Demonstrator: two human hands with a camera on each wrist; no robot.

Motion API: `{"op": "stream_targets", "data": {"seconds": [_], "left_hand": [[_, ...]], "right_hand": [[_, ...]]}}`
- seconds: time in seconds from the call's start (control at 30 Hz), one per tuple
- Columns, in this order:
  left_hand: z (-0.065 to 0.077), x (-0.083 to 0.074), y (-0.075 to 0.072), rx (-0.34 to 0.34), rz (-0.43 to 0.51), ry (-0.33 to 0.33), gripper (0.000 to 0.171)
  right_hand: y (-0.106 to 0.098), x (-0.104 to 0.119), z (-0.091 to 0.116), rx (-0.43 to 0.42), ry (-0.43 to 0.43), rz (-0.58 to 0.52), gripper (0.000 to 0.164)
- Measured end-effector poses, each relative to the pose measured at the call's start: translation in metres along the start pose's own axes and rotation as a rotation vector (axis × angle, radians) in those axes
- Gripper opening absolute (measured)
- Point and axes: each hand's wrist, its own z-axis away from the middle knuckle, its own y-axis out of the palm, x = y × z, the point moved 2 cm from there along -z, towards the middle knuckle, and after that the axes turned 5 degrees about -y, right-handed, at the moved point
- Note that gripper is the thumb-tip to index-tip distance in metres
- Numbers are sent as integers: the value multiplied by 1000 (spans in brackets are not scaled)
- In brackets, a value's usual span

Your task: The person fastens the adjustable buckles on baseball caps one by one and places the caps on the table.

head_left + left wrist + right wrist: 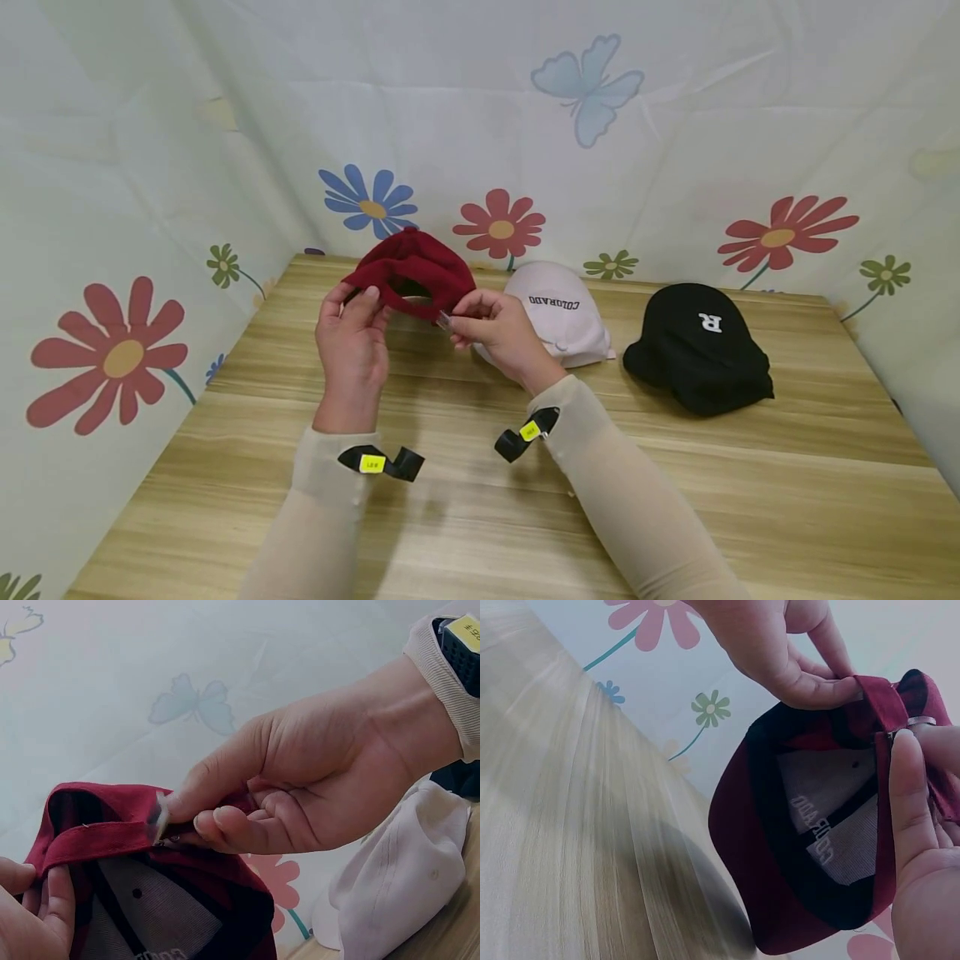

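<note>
A dark red baseball cap [420,252] is held up above the table's far left part, its back opening toward me. My left hand [354,346] grips the cap's edge on the left, thumb on the near side. The right hand [501,332] pinches the back strap [97,841] by its metal buckle [921,721], between thumb and fingers. In the right wrist view, the strap runs between both hands over the opening. Inside the cap, a pale lining panel [829,836] shows mirrored lettering and dark seam tape.
A white cap [558,312] lettered COLORADO lies just behind and right of my right hand. Farther right is a black cap [697,350] with a white R. All are at a wooden table [465,517], backed by a flower-printed curtain [420,100].
</note>
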Motion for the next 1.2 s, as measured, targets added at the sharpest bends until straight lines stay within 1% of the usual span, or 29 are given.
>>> {"op": "stream_targets", "data": {"seconds": [0.17, 0.27, 0.43, 0.53, 0.63, 0.7, 0.83, 0.97, 1.1, 1.2], "left_hand": [[1, 1, 0, 7, -27, -8, 19], [1, 1, 0, 14, -30, -8, 21], [3, 2, 1, 24, -14, -19, 29], [4, 3, 2, 57, -19, -36, 27], [4, 3, 2, 88, -15, -58, 24], [5, 3, 2, 95, -21, -66, 24], [6, 3, 2, 80, -13, -70, 27], [7, 5, 3, 78, -13, -55, 34], [8, 7, 4, 78, -9, -44, 42], [9, 7, 4, 78, -21, -48, 41]], "right_hand": [[0, 0, 0, -3, 22, 41, 9], [0, -1, -1, 1, 31, 62, 7], [1, -1, -1, 5, 18, 30, 7], [0, -1, 0, 5, 2, 4, 14], [0, 0, 1, 7, -7, -7, 17], [0, 0, 1, 6, -8, -13, 18], [1, 0, 0, -9, 4, -27, 14], [1, 1, 0, -12, 22, -13, 12], [2, 2, 0, -14, 13, 4, 9], [3, 2, 1, -15, -6, -12, 13]]}}
